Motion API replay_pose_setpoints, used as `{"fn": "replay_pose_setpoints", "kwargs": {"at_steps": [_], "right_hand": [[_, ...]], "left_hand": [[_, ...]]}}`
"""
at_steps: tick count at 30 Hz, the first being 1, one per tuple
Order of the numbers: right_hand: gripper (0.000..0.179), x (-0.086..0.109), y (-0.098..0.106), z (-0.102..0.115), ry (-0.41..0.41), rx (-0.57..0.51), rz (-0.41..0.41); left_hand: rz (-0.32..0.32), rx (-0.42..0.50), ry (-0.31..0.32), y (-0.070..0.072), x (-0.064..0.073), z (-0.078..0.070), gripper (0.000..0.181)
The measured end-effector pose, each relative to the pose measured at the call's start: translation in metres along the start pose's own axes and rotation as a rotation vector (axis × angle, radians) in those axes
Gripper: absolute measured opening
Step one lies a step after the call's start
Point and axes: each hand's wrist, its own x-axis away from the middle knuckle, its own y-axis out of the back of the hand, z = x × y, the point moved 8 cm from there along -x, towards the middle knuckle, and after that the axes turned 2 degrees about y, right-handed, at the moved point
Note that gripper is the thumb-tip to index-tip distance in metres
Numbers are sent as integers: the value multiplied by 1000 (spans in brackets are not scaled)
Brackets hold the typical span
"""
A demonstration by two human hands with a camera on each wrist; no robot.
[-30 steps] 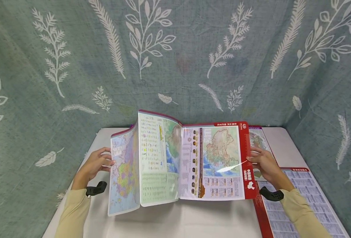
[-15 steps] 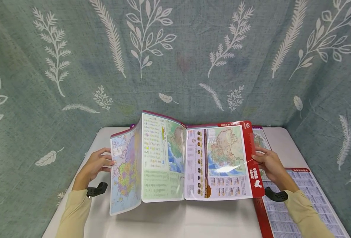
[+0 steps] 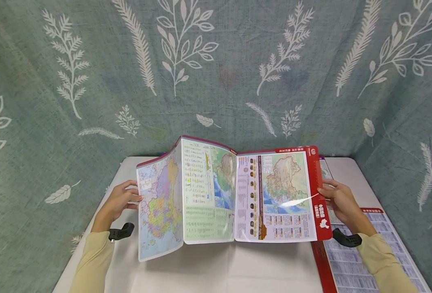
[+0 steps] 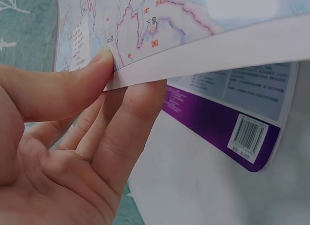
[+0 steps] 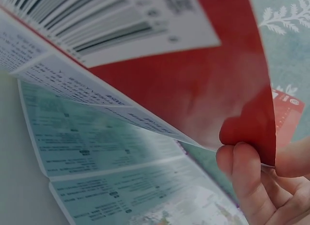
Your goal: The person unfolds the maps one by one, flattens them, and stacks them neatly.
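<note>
A glossy folding map (image 3: 208, 203), raised over the table and partly unfolded, spans both hands in the head view. Its panels zigzag: a colourful map on the left, a pale text panel in the middle, a red-edged panel on the right. My left hand (image 3: 121, 201) pinches the left edge; in the left wrist view the thumb (image 4: 89, 77) lies on the printed face, with fingers behind. The right hand (image 3: 344, 205) pinches the red right edge between thumb and fingers. From the right wrist, the panel's red back (image 5: 193, 84) shows a barcode.
Under the right forearm lies a red-bordered sheet with blue tables (image 3: 366, 252). A purple-edged sheet with a barcode (image 4: 213, 133) lies beneath the held map. White table (image 3: 223, 272) extends in front; a leaf-patterned green cloth (image 3: 216, 81) hangs behind and at both sides.
The right hand has moved to the right, drawing the map wider. Its folds have shifted right and the left panel shows broader. The left hand stays nearly in place.
</note>
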Motion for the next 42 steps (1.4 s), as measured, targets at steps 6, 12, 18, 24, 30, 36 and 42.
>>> {"fn": "replay_pose_setpoints", "kwargs": {"at_steps": [6, 12, 18, 24, 30, 36, 42], "right_hand": [[29, -1, 1, 8, 44, -37, 23], [24, -1, 6, 14, 56, -63, 12], [22, -2, 13, 16, 60, -67, 9], [21, -7, 18, 18, 65, -98, 12], [20, -13, 22, 20, 61, -123, 20], [18, -16, 30, 22, 74, -110, 13], [18, -21, 37, 26, 92, -110, 9]], "left_hand": [[-32, -18, 6, 2, -3, -2, 50], [-56, -50, 27, 1, -4, -3, 50], [-52, -40, 27, 1, -5, -4, 50], [-36, -11, 21, 1, -7, -4, 50], [-51, -19, 17, 2, -12, -8, 51], [-52, -21, 9, 0, -20, -15, 54], [-75, -29, 25, 0, -30, -19, 54]]}}
